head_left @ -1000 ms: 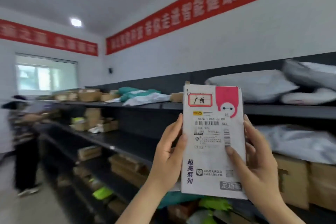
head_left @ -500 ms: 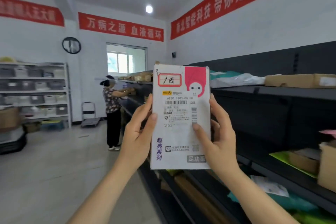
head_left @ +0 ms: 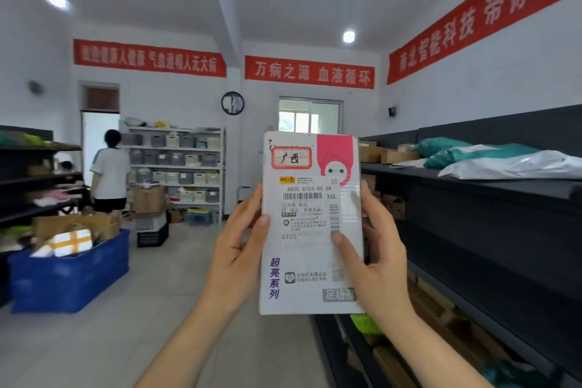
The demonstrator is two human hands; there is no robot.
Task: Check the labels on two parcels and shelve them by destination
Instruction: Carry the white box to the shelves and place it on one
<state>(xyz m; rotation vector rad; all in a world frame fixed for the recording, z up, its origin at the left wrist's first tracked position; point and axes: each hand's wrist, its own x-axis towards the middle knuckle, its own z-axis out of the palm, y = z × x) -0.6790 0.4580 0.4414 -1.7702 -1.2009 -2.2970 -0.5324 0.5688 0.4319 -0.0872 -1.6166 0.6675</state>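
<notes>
I hold one flat white parcel (head_left: 310, 258) upright in front of me at chest height, its face toward the camera. It has a pink corner graphic, a red-framed handwritten destination tag at the top and a printed shipping label with barcodes below. My left hand (head_left: 241, 249) grips its left edge, thumb on the front. My right hand (head_left: 376, 253) grips the right edge, thumb lying over the label. A second parcel is not in my hands.
Dark shelving (head_left: 491, 195) runs along the right with green and white mail bags (head_left: 510, 164) on top and boxes lower down. A blue crate (head_left: 69, 277) of parcels sits left on the floor. A person (head_left: 108, 170) stands by white bin shelves (head_left: 176, 164).
My view has swung left from the right-hand shelves to the room's far wall. The parcel stays upright in both hands, same grip.
</notes>
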